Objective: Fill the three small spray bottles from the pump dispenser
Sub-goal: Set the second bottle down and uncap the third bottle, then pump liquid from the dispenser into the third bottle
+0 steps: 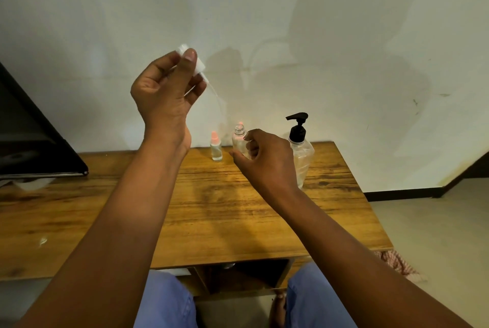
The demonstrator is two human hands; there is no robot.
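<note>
Both forearms are bare to the frame's edge, with no sleeves, watch or rings showing on the left hand (164,89) or right hand (264,158). Light blue trousers (169,301) cover both knees.

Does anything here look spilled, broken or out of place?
Nothing looks spilled or broken. The spray bottle in the right hand has no top, only because the left hand holds its spray cap lifted clear. A small clear bit on the table is too blurred to identify.
</note>
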